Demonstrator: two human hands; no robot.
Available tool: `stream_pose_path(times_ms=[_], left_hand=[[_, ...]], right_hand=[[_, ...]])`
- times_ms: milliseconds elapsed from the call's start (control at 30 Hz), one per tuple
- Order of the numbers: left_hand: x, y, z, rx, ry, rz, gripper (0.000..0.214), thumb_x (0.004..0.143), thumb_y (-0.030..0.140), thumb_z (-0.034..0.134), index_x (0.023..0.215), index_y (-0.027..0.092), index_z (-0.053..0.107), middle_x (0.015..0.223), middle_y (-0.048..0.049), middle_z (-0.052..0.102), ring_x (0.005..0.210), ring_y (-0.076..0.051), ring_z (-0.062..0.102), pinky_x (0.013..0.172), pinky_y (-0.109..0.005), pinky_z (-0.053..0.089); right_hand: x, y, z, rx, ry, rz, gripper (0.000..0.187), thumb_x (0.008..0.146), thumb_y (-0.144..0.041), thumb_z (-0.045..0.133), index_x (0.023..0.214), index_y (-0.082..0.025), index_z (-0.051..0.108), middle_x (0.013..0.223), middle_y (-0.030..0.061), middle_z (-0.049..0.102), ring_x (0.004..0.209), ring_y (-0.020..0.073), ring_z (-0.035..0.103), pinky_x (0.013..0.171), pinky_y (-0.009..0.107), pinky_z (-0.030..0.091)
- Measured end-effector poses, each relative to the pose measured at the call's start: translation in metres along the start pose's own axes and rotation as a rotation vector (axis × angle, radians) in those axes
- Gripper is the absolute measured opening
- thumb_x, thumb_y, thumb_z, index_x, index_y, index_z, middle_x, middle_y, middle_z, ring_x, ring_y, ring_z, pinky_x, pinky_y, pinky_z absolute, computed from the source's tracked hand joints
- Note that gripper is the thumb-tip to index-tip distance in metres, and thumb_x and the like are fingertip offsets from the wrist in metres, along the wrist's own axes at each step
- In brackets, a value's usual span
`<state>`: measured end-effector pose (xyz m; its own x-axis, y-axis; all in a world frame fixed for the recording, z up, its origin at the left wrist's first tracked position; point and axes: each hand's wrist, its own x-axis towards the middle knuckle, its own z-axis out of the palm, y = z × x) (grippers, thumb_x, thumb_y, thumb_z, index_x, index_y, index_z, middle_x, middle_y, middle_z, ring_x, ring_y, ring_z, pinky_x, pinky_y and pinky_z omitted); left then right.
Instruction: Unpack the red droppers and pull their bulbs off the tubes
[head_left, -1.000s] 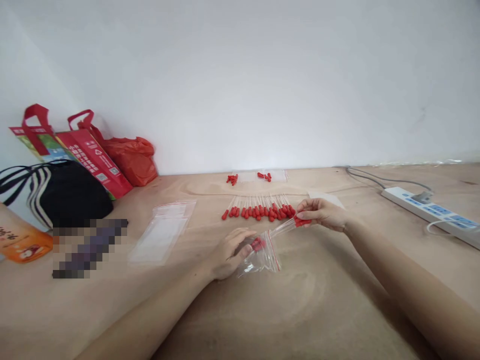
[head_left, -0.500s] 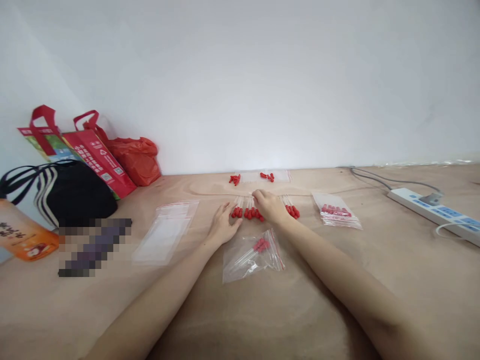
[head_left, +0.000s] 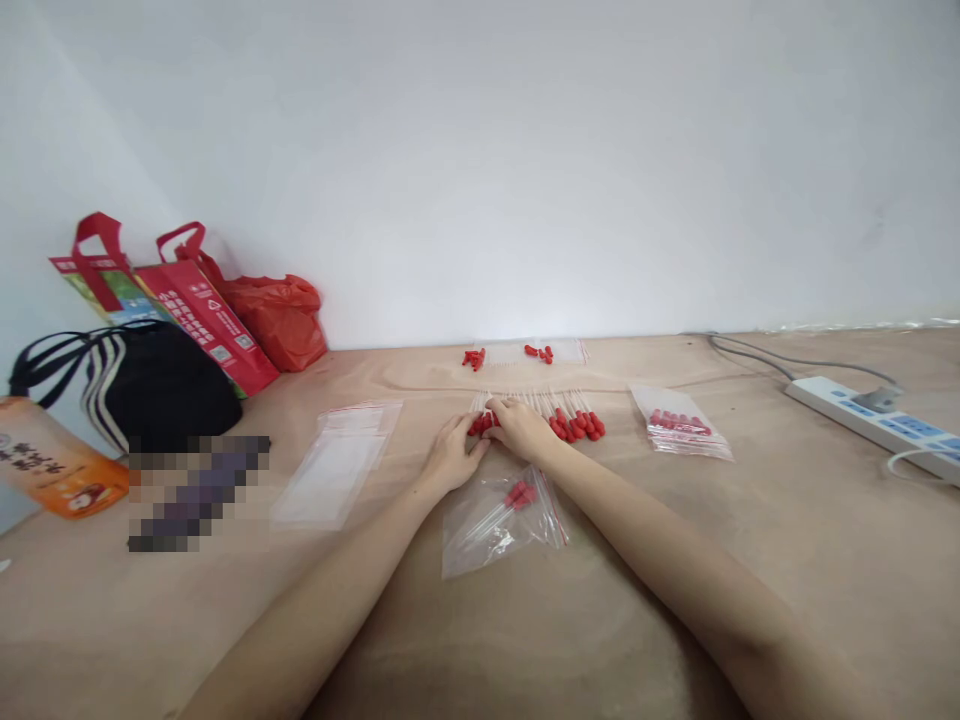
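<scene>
The left hand point(head_left: 450, 455) and right hand point(head_left: 523, 430) are bracketing the left end of the red-tipped sticks point(head_left: 576, 427) lying beyond the clear bag point(head_left: 510, 540), apparently steadying them (I cannot tell whether either is gripping).

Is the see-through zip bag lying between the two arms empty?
No, several red-tipped sticks show through the plastic of that clear zip bag.

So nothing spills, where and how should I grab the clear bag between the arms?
Probably pinch the red-striped zip edge, coming from the near right. The bag lies flat with that edge rightward, and the red heads inside stop short of it, leaving room to pinch. I can't tell if it's sealed.
</scene>
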<state>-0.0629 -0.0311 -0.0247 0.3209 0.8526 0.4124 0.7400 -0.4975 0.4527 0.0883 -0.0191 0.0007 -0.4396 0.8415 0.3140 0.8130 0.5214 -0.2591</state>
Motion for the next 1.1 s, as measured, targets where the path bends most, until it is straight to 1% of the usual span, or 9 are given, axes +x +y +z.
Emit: stream_pose_path(times_ms=[200,300,400,467,533,633,767,900,1100], left_hand=[[0.000,-0.003,0.001,0.011,-0.010,0.012,0.036,0.078,0.024,0.051,0.112,0.014,0.048,0.099,-0.0080,0.055,0.093,-0.019,0.053,0.086,-0.035,0.043],[0.000,0.000,-0.001,0.022,0.046,0.021,0.035,0.076,0.023,0.054,0.110,0.016,0.050,0.106,-0.0083,0.053,0.101,-0.021,0.050,0.091,-0.037,0.041],[-0.008,0.014,-0.009,0.010,0.125,0.086,0.024,0.079,0.025,0.051,0.102,0.018,0.054,0.108,-0.0074,0.052,0.105,-0.021,0.047,0.093,-0.038,0.039],[-0.019,0.029,-0.014,-0.039,0.070,0.136,0.017,0.081,0.027,0.048,0.093,0.019,0.057,0.097,-0.0056,0.055,0.096,-0.019,0.051,0.088,-0.035,0.042],[-0.033,0.045,-0.018,-0.091,-0.052,0.163,0.016,0.081,0.030,0.048,0.088,0.019,0.057,0.090,-0.0044,0.056,0.087,-0.017,0.054,0.081,-0.032,0.044],[-0.050,0.062,-0.020,-0.114,-0.197,0.156,0.021,0.079,0.034,0.050,0.093,0.019,0.056,0.094,-0.0051,0.057,0.088,-0.018,0.055,0.080,-0.033,0.045],[-0.057,0.067,-0.017,-0.137,-0.285,0.112,0.034,0.078,0.035,0.051,0.108,0.020,0.050,0.109,-0.0063,0.058,0.100,-0.021,0.054,0.087,-0.036,0.043],[-0.056,0.064,-0.015,-0.141,-0.367,0.103,0.045,0.079,0.036,0.049,0.121,0.022,0.042,0.124,-0.0069,0.050,0.114,-0.022,0.046,0.095,-0.038,0.039],[-0.056,0.063,-0.016,-0.101,-0.460,0.139,0.059,0.080,0.041,0.047,0.132,0.019,0.029,0.135,-0.0110,0.039,0.125,-0.024,0.034,0.101,-0.043,0.031]], right_hand=[[-0.007,0.012,-0.008,0.113,0.037,-0.026,0.037,0.077,-0.036,0.057,0.106,-0.015,0.047,0.105,0.0103,0.057,0.097,0.0186,0.053,0.078,0.028,0.040],[-0.026,0.021,-0.019,0.210,0.155,-0.018,0.024,0.078,-0.031,0.054,0.097,-0.016,0.052,0.098,0.0087,0.059,0.091,0.0174,0.054,0.077,0.029,0.040],[-0.058,0.031,-0.028,0.288,0.251,0.020,0.012,0.079,-0.028,0.050,0.082,-0.018,0.056,0.078,0.0042,0.059,0.075,0.0158,0.053,0.068,0.029,0.040],[-0.083,0.035,-0.030,0.384,0.252,0.035,0.012,0.079,-0.029,0.050,0.075,-0.019,0.056,0.072,0.0027,0.058,0.067,0.0141,0.051,0.062,0.027,0.040],[-0.105,0.038,-0.030,0.461,0.227,0.049,0.016,0.078,-0.032,0.051,0.070,-0.020,0.058,0.067,0.0025,0.058,0.064,0.0140,0.050,0.059,0.027,0.040],[-0.125,0.038,-0.029,0.482,0.144,0.029,0.020,0.077,-0.038,0.054,0.070,-0.021,0.063,0.059,0.0013,0.054,0.059,0.0134,0.047,0.059,0.028,0.039],[-0.125,0.033,-0.025,0.470,0.106,-0.011,0.019,0.075,-0.039,0.058,0.081,-0.023,0.067,0.065,0.0018,0.053,0.066,0.0143,0.048,0.064,0.029,0.040],[-0.118,0.030,-0.020,0.381,0.086,-0.031,0.022,0.074,-0.039,0.059,0.088,-0.024,0.067,0.076,0.0035,0.052,0.076,0.0159,0.049,0.071,0.032,0.040],[-0.118,0.028,-0.020,0.240,-0.005,-0.040,0.033,0.074,-0.040,0.058,0.105,-0.029,0.061,0.108,0.0071,0.053,0.099,0.0225,0.046,0.083,0.041,0.035]])
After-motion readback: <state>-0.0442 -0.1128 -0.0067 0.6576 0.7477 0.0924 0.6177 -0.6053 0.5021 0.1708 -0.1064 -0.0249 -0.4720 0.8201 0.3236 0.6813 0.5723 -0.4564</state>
